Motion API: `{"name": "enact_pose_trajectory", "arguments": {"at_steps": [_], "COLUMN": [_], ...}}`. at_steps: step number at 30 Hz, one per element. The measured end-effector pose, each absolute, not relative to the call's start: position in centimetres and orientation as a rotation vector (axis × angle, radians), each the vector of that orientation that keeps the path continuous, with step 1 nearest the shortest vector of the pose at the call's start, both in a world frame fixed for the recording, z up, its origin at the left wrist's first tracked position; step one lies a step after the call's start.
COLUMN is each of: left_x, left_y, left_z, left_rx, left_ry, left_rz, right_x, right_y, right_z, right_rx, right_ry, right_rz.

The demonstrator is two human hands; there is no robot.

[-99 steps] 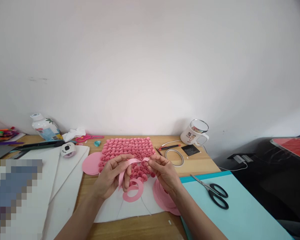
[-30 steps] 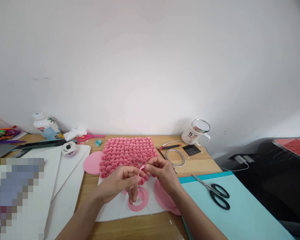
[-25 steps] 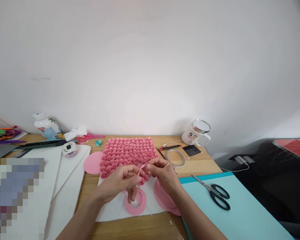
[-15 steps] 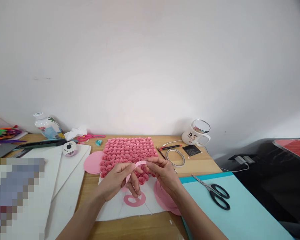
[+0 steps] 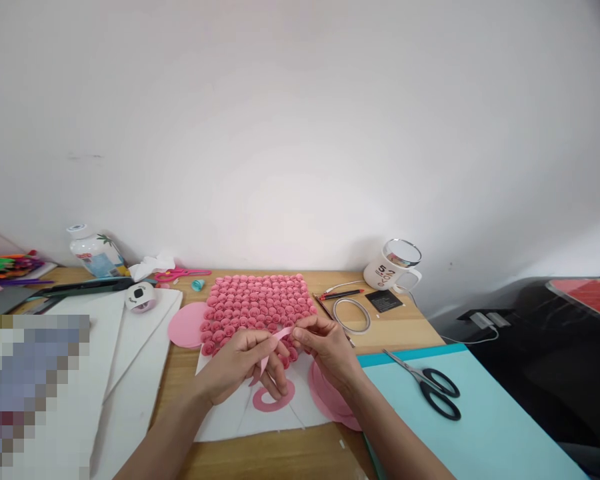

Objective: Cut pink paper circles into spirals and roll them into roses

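A curled pink paper strip (image 5: pixel 282 333) stretches between my two hands, over a white sheet (image 5: pixel 225 427). My left hand (image 5: pixel 245 360) pinches it between thumb and forefinger, with the other fingers loosely bent. At the strip's upper end, the fingertips of my right hand (image 5: pixel 325 347) are closed on it. The strip's lower part hangs past my left fingers, and a looped pink paper end (image 5: pixel 260 405) shows beneath them. Just beyond my hands, rows of pink paper roses (image 5: pixel 260 300) cover the sheet's far part. Pink paper discs (image 5: pixel 325 397) lie beside my right wrist.
Black-handled scissors (image 5: pixel 430 387) rest on a teal folder (image 5: pixel 485 413) at right. Behind them are a white mug (image 5: pixel 385 270), a tape roll (image 5: pixel 351 315) and pencils (image 5: pixel 343 294). On the left are a pink disc (image 5: pixel 185 325), white boards (image 5: pixel 135 360) and a bottle (image 5: pixel 95 253).
The pink strip between my hands looks straighter and slightly twisted now. My left hand has moved slightly right, and the looped end below has shifted a little to the right.
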State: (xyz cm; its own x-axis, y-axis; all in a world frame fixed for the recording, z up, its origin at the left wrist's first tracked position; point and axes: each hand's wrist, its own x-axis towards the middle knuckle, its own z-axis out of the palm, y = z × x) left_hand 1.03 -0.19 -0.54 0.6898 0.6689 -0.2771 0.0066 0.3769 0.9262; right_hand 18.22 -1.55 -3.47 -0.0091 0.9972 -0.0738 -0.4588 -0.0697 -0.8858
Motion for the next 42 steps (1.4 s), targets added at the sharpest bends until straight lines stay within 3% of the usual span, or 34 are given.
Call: {"name": "enact_pose_trajectory", "arguments": {"at_steps": [42], "left_x": [0.81], "left_y": [-0.17], "left_z": [-0.74], "left_rx": [1.129], "left_ry": [0.657], "left_rz": [0.522], "right_x": [18.48], "right_y": [-1.28], "right_z": [-3.99], "right_rx": [-0.936], "right_ry": [-0.741], "right_rz": [1.411]}}
